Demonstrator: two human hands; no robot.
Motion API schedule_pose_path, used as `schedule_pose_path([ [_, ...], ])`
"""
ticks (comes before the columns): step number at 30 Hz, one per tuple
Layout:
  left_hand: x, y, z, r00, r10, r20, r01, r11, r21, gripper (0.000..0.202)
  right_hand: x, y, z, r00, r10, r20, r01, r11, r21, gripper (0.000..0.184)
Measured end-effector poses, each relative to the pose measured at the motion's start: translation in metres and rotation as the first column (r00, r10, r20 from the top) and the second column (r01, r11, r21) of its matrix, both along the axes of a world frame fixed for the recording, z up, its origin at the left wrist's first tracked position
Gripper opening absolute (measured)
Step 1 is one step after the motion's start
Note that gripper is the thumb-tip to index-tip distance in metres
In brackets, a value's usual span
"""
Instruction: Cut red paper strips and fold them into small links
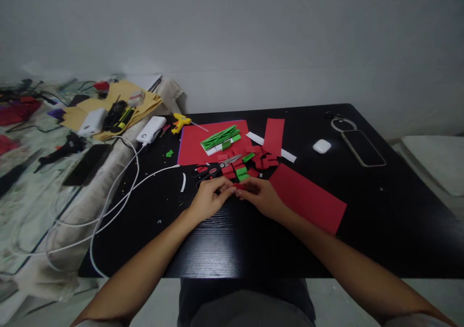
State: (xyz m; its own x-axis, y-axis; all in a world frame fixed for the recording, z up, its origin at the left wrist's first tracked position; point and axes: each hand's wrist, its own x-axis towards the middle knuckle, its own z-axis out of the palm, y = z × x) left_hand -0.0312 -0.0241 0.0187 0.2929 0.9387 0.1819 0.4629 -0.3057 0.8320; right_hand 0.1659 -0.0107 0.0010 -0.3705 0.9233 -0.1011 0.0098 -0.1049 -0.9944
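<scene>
Between my fingertips is a small red paper piece (238, 185), pinched from both sides over the black table. My left hand (212, 196) is closed on its left end, and my right hand (261, 196) grips the right end. Just beyond them lie black-handled scissors (214, 169) with blades pointing right. Around the blades are several folded red paper pieces (266, 160) and a few green ones (241, 173). A folded green paper bundle (221, 139) rests on red sheets (195, 145) behind. A large red sheet (308, 196) lies partly under my right forearm.
A yellow glue gun (180, 122) and a white power bank (151, 129) with a white cable (136, 172) are at the left. A phone (363, 148) and a white earbud case (322, 146) lie at the right. Cluttered bedding adjoins the table's left edge.
</scene>
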Motion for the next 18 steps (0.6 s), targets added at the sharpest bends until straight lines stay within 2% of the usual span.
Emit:
schedule_pose_path([
  [3,0.0008,-0.0009,-0.0011,1.0,0.018,0.006,-0.018,1.0,0.002,0.022,0.001,-0.0002,0.0016,1.0,0.011,-0.016,-0.011,1.0,-0.018,0.03],
  [10,0.0035,-0.0021,-0.0022,1.0,0.021,0.006,-0.021,0.997,0.068,0.016,0.0034,-0.0016,0.0022,0.997,0.006,0.083,-0.012,0.998,0.068,0.024],
  [18,0.0029,-0.0007,-0.0044,0.999,0.009,0.054,-0.015,0.994,0.11,0.015,0.0018,-0.0046,0.0019,0.996,-0.002,0.088,-0.006,0.996,0.09,0.021],
])
